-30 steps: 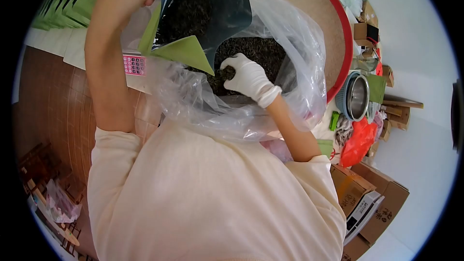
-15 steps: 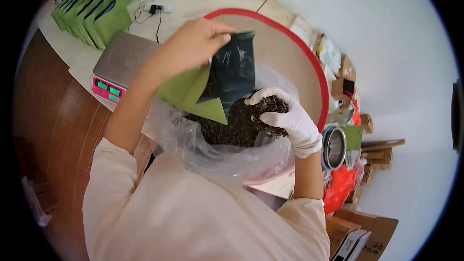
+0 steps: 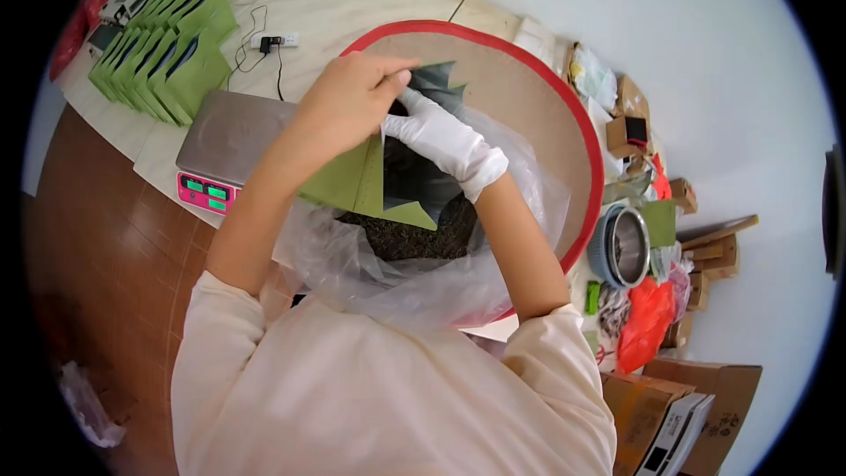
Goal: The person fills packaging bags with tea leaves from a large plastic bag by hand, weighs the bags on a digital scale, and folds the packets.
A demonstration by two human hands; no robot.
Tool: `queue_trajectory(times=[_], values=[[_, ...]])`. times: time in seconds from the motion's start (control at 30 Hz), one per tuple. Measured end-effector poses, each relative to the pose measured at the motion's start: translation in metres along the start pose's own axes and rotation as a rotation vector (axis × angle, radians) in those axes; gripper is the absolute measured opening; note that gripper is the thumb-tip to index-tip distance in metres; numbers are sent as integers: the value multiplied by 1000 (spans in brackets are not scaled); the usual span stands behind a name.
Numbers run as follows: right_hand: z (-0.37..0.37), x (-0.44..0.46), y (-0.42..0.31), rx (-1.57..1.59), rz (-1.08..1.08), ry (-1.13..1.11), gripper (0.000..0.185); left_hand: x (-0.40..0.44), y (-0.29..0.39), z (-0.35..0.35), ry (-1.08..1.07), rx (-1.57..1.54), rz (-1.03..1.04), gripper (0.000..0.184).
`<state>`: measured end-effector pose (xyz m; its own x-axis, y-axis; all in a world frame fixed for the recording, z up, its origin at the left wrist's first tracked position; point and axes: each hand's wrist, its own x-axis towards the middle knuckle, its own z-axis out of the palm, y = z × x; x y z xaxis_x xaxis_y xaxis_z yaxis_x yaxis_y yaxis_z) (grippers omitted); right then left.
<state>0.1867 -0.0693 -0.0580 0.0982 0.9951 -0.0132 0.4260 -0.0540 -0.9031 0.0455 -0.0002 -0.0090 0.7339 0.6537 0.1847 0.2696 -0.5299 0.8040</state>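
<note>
My bare left hand (image 3: 357, 101) grips the upper edge of a green pouch (image 3: 344, 178) with a dark, shiny lining, pinching it between thumb and fingers. The pouch is tilted, its mouth spread open. My right hand (image 3: 441, 137), in a white glove, is at the pouch mouth with its fingertips partly inside. Dark matter, apparently dried tea leaves, shows between its thumb and fingers; the rest of that grip is hidden. Below both hands, a heap of dark dried tea leaves (image 3: 410, 240) lies in a clear plastic bag (image 3: 339, 273), set in a round red-rimmed tray (image 3: 592, 154).
A scale (image 3: 233, 137) with a lit pink display panel stands left of the tray. Rows of green pouches (image 3: 189, 79) stand upright behind it, near a power strip (image 3: 280, 40). To the right are a metal bowl (image 3: 629, 247), a red plastic bag (image 3: 646, 322) and cardboard boxes (image 3: 648, 401).
My right hand has moved up and left from above the heap, with its handful of tea leaves, to the pouch mouth. My left hand keeps hold of the pouch, slightly lower and further left.
</note>
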Motion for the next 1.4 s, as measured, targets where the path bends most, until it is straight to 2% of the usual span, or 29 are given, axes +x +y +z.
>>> queue_trajectory(times=[0.03,0.07,0.1,0.17,0.23,0.27,0.3,0.37,0.43,0.5,0.53,0.6,0.63,0.67,0.7,0.73,0.77,0.83,0.93,1.0,1.03,1.1,1.17,1.23,1.27,1.33,1.37,1.4], values=[[4,0,3,-172,-91,44,61,-1,0,-3,-20,-18,-66,30],[4,-8,6,-220,-78,23,62,-2,-8,-2,43,-54,-11,30],[7,-20,3,-287,-213,101,47,-2,-13,-5,29,-47,-20,30],[7,-41,-12,-245,-414,290,29,0,-28,-11,53,-115,-39,32],[3,-71,-36,-165,-372,460,18,2,-44,-18,19,-142,-48,33],[0,-86,-29,-8,-285,421,16,1,-44,-22,45,-166,-106,32],[-7,-103,-29,222,-162,260,17,1,-46,-25,68,-191,-168,31],[-14,-119,-12,395,37,12,17,1,-54,-30,119,-175,-162,30],[-5,-120,23,171,251,-64,15,1,-72,-34,181,-176,-209,30],[5,-124,91,-346,208,-9,27,-6,-69,-39,199,-168,-208,33],[10,-127,110,-345,225,-13,27,-9,-66,-40,208,-150,-171,37],[21,-126,124,-956,310,-44,71,-7,-54,-21,246,-269,-103,33],[23,-127,122,-953,317,-58,71,-10,-52,-27,170,-352,-92,32],[24,-126,119,-948,372,-183,90,-13,-50,-34,94,-434,-88,30],[26,-125,115,-939,423,-307,108,-15,-49,-32,94,-435,-102,30],[29,-127,119,-928,398,-330,118,-16,-46,-27,147,-452,-76,30],[31,-126,116,-926,401,-339,118,-16,-46,-25,201,-470,-47,30],[37,-118,104,-731,497,-414,123,-17,-50,-22,204,-471,-51,30],[60,-111,115,-678,519,-313,126,-20,-46,-22,266,-380,-4,29],[76,-104,120,-577,555,-182,125,-19,-40,-34,94,-471,-74,29],[81,-100,125,-578,556,-184,125,-19,-41,-36,36,-501,-99,28],[88,-94,141,-216,446,125,116,-15,-53,-34,66,-358,-28,28],[82,-88,152,-134,406,224,93,-15,-51,-26,134,-369,-68,29],[55,-89,131,-321,351,143,96,-14,-50,-30,204,-378,-106,29],[45,-92,115,-465,378,140,85,-14,-54,-36,160,-370,-116,29],[33,-99,113,-617,259,99,99,-12,-57,-35,110,-370,-118,29],[30,-102,118,-639,177,66,107,-13,-58,-28,169,-422,-48,29],[34,-102,117,-741,185,10,116,-12,-58,-23,227,-475,23,29]])
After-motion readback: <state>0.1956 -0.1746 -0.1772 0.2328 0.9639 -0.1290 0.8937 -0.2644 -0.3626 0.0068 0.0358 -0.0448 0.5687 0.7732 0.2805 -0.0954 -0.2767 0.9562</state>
